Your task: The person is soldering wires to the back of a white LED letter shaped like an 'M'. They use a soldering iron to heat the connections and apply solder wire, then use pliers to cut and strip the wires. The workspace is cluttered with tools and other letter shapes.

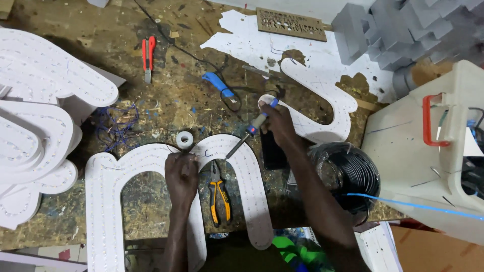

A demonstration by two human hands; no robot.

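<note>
A white m-shaped sign letter (108,186) studded with small lights lies flat on the workbench. My left hand (181,174) presses closed fingers on its middle arch, pinching something too small to make out. My right hand (275,123) grips a soldering iron (249,133) with a grey and blue handle, its metal tip angled down to the letter just right of my left hand. Orange-handled pliers (220,195) lie in the gap between the letter's legs. A small white tape roll (184,139) sits just above the letter.
More white letters (35,116) are stacked at the left, an s-shaped one (322,95) at upper right. Red cutters (148,55), a blue-handled tool (218,84), a black cable coil (348,174), a dark phone (272,151), grey foam blocks (403,30) and a white box (443,151) surround the work.
</note>
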